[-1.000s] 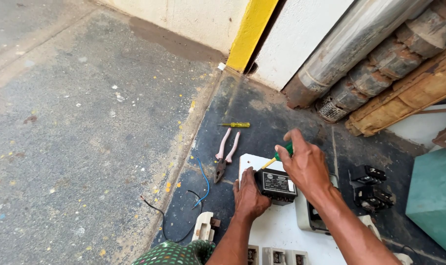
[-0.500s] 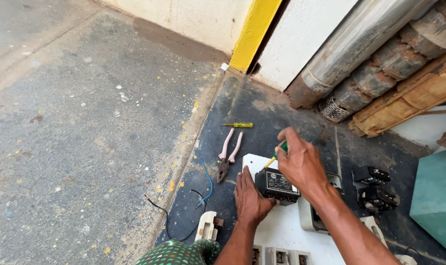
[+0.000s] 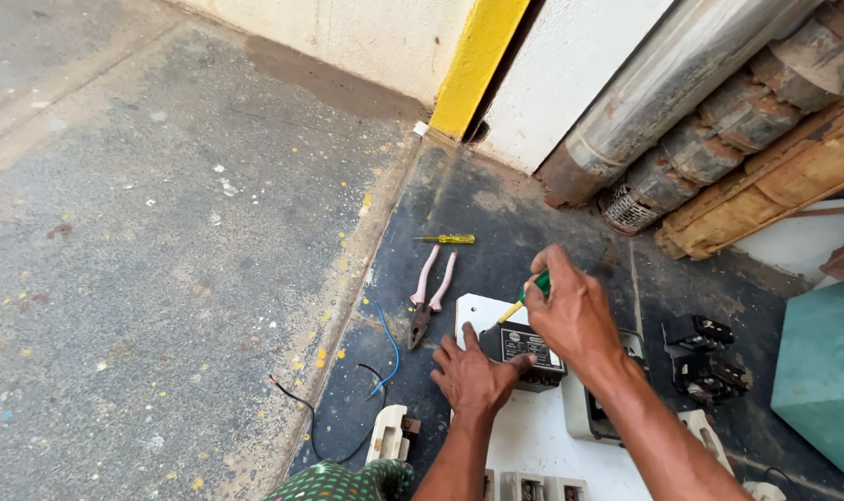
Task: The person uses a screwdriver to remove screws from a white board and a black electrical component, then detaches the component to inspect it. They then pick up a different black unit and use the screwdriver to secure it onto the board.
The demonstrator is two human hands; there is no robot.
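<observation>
My right hand [image 3: 575,311] grips a screwdriver with a green and yellow handle [image 3: 524,297], its tip pointing down-left at the white board [image 3: 533,436]. My left hand [image 3: 473,376] lies flat on that board, its fingers against a black electrical box [image 3: 524,351] mounted there. Pliers with pink handles [image 3: 428,299] lie on the dark floor just left of the board. A small yellow screwdriver [image 3: 448,239] lies further back.
Blue and black wires [image 3: 380,357] curl on the floor to the left. Black switch parts [image 3: 705,357] sit to the right, beside a teal box [image 3: 825,380]. A grey pipe, rusty cylinders [image 3: 709,139] and wooden planks lean at the back wall. A white part [image 3: 389,431] lies near my knee.
My right hand with the screwdriver has stayed over the black box with only a slight shift. The view has drifted a little.
</observation>
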